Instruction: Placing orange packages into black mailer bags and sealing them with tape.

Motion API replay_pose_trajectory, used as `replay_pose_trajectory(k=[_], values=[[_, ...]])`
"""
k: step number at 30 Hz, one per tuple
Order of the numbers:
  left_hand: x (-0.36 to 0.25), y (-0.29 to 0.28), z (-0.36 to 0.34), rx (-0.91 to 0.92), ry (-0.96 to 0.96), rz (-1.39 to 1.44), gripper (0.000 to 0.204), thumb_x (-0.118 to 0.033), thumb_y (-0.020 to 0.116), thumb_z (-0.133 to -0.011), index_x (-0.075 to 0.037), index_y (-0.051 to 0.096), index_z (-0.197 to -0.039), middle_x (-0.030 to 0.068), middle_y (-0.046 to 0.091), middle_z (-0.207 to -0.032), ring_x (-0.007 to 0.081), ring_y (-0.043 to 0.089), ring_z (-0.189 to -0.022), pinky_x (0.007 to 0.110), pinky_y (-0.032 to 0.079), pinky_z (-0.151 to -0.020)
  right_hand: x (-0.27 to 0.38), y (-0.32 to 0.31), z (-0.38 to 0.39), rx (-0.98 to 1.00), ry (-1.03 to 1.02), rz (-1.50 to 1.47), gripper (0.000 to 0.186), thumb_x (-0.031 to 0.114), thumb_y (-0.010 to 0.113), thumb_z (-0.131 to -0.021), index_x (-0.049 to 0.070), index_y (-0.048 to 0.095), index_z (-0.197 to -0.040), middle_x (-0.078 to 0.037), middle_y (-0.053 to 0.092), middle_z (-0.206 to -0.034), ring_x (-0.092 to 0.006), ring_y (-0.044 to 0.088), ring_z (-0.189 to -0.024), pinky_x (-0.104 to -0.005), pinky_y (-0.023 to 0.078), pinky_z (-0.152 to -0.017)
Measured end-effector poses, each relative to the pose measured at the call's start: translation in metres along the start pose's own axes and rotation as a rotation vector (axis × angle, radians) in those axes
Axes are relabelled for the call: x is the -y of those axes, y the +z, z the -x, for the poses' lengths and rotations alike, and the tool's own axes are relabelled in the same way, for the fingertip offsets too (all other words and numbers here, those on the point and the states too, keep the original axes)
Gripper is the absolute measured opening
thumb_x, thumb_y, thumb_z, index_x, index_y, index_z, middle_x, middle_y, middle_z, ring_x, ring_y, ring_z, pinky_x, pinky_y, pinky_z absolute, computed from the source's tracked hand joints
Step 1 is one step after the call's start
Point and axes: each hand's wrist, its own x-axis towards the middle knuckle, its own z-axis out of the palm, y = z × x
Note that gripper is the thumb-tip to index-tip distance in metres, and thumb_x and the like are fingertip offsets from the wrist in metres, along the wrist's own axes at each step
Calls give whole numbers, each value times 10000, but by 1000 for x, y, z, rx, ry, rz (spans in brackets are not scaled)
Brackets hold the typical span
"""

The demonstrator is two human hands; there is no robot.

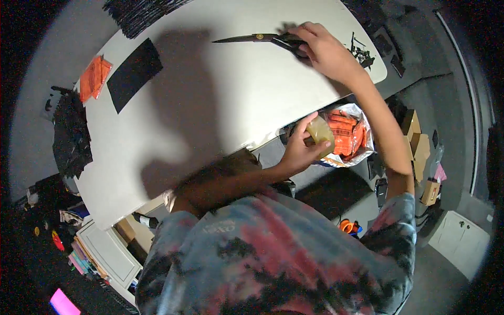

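Near the table's right end, my right hand is closed on the handles of long black scissors, whose blades point left over the white table. My left hand grips a yellowish translucent tape roll just beyond the table's near edge, over an open bag of orange packets. Small black scraps lie beside my right hand. A black rectangular sheet lies on the table's left part.
The white table also holds black strips, orange packets and a dark pile along its edges. Cardboard boxes and a white cabinet stand at right, and another white cabinet at lower left.
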Motion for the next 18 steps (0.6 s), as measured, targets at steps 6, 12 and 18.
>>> replay_pose_trajectory(k=[6,12,18], values=[[-3,-4,-1,61,-84,166,863,-102,766,-924,-49,216,-1587,172,548,-1381,249,582,-1268,392,509,-1061,-33,12,-25,359,-114,-11,359,21,673,-884,-36,612,-1233,-233,649,-1117,-422,637,-1008,-457,505,-922],[-3,-6,2,48,-39,273,898,-204,797,-919,-35,220,-1587,150,526,-1394,246,582,-1258,397,504,-1062,-42,-34,28,536,287,-723,356,-25,639,-893,-22,602,-1247,-78,688,-1017,-174,640,-954,-333,513,-866],[-8,5,1,-12,6,-2,863,-43,767,-903,-74,247,-1591,158,538,-1391,231,590,-1245,363,537,-1019,-98,-123,144,557,627,-840,635,3,770,-677,-19,597,-1288,-46,667,-940,-126,643,-910,-259,530,-835]])
